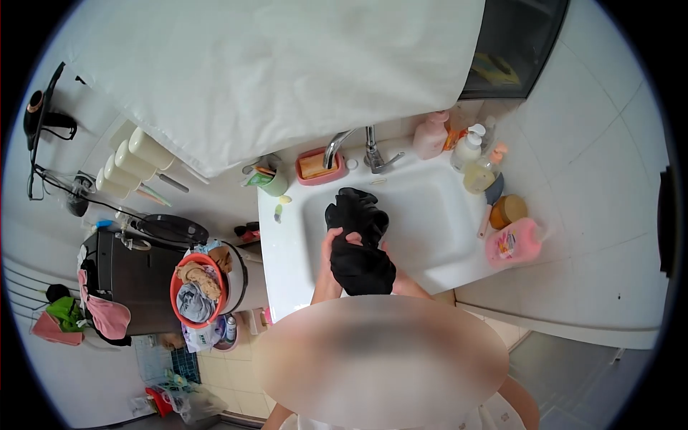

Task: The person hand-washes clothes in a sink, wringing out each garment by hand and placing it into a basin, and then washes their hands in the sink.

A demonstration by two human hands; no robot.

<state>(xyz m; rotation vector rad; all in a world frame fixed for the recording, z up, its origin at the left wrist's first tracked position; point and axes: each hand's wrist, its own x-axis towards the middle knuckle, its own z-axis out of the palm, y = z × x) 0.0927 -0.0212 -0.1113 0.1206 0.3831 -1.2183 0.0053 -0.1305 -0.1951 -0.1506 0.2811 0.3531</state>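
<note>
A bunched black cloth (358, 215) is held over the near left part of the white sink basin (430, 215). My left hand (332, 247) is closed on its left side, and a few fingertips show between the dark folds. On the other side my right hand (387, 248) grips the cloth too, most of it hidden behind the fabric. The chrome faucet (372, 154) stands just beyond the cloth, its spout over the basin edge. I cannot make out what kind of garment the cloth is.
A pink soap dish (308, 177) with an orange bar and a green cup (273, 185) stand at the back left. Pump bottles (469, 147) and a pink jug (514, 242) line the right rim. Left of the sink, a red basket (177, 290) holds clothes.
</note>
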